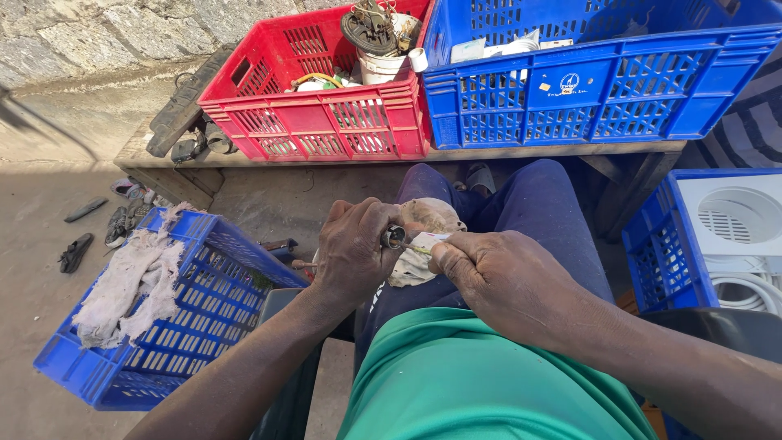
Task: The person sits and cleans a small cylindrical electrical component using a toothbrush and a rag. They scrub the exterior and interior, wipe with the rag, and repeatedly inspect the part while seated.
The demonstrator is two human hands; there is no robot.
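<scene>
Gripping a small metal part (394,237) in my left hand (352,251), fingers curled round it over my lap; my right hand (497,277) pinches a thin tool (419,248) against it.

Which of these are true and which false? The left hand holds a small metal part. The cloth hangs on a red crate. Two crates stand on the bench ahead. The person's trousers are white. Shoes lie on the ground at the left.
1. The left hand holds a small metal part: true.
2. The cloth hangs on a red crate: false, it is draped over a blue crate.
3. Two crates stand on the bench: true, a red crate and another blue crate.
4. The trousers are white: false, dark blue.
5. Shoes lie on the ground at the left: true.
</scene>
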